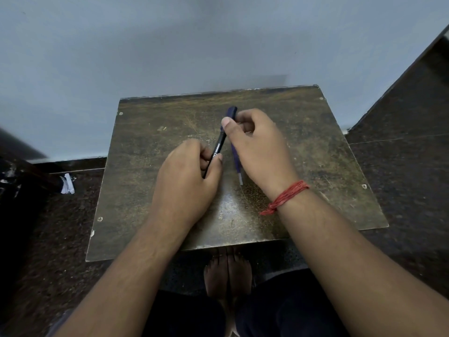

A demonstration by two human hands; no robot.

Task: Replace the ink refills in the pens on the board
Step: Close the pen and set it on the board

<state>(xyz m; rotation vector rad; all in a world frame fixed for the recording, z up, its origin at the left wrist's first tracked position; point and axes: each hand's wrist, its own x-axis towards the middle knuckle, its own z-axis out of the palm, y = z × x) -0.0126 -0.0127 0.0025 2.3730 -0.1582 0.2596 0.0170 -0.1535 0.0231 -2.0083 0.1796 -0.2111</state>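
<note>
A black pen [217, 152] with white lettering along its barrel is held over the middle of the worn wooden board [145, 186], gripped from both ends. Its lower part is enclosed by the left hand [187, 181], whose fingers are curled round the barrel with the thumb laid against it, presumably so that the body is kept from turning. The upper end, capped in dark blue [232, 112], is pinched by the right hand [257, 147] between thumb and bent fingers; such an opposed hold is judged to suit twisting or pulling the two parts apart so that the refill can be reached. A second, blue pen [237, 164] is seen just beside the black one, slanting down toward a pale tip [240, 179]; its upper part is hidden behind the right hand, so it cannot be told whether it is held by that hand or simply left lying on the surface. It is probably kept close so that it can be taken up once the first pen is dealt with. The board is set on a dark speckled floor [401, 166] against a pale wall [170, 45], with bare feet [227, 273] visible beneath its near edge. A red thread band [286, 195] is worn on the right wrist. No loose refill can be made out.
</note>
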